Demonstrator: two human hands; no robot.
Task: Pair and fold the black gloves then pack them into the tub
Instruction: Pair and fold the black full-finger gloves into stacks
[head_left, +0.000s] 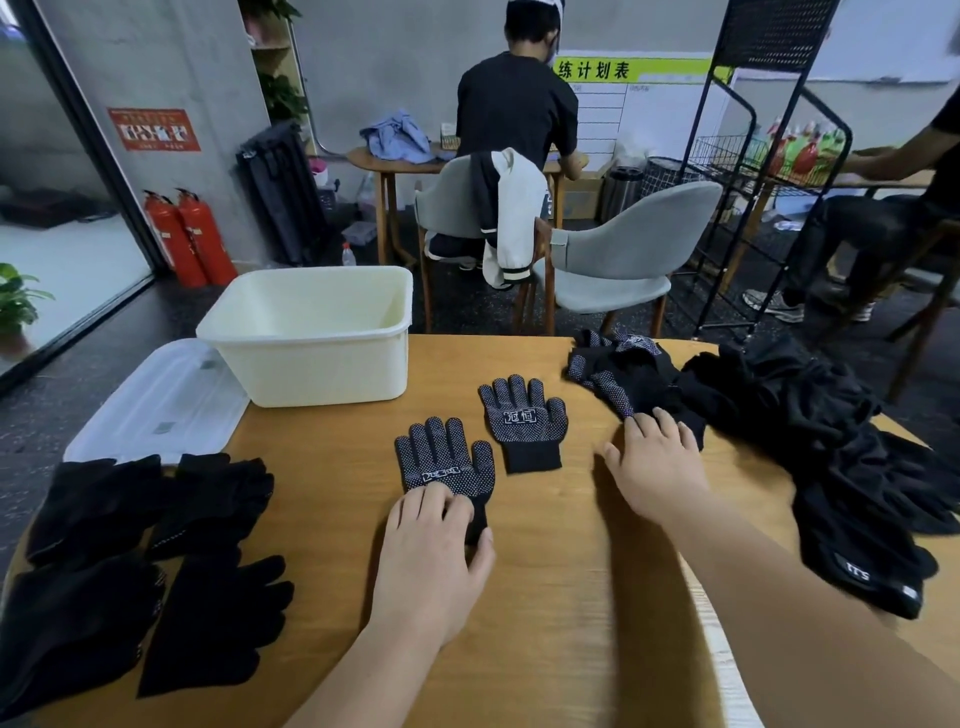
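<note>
Wooden table, tub at its far-left edge

The tub stands at the far left of the worktop. The lid lies just beside it on the left, jutting over the edge. Nearer, along the left side, four flat bundles of gloves lie in two rows. Mid-worktop, the near glove lies left of and before the far glove, the two apart. The heap of gloves fills the right side. The left hand rests on the near glove's cuff. The right hand touches the heap's near-left edge.
</note>
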